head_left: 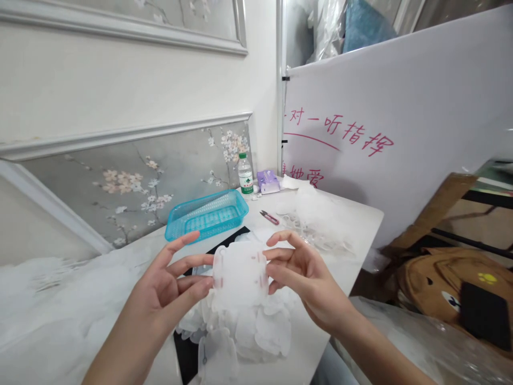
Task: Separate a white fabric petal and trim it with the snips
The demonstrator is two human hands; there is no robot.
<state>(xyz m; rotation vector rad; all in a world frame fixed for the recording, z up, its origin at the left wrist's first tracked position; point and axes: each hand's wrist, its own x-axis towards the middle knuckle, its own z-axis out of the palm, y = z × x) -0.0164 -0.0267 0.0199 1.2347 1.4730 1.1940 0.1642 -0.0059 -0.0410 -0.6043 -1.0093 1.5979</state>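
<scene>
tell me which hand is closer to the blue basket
Left. The left hand is just below the blue basket; the right hand sits further off to its right.

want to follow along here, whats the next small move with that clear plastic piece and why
Probably press its edges together: both hands, left hand and right hand, pinch the translucent plastic piece by its sides above the pile of similar pieces.

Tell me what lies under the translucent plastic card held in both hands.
Under the plastic card, gripped by the left hand and right hand, lies a heap of similar white pieces on a black mat. The card hides the heap's top.
</scene>
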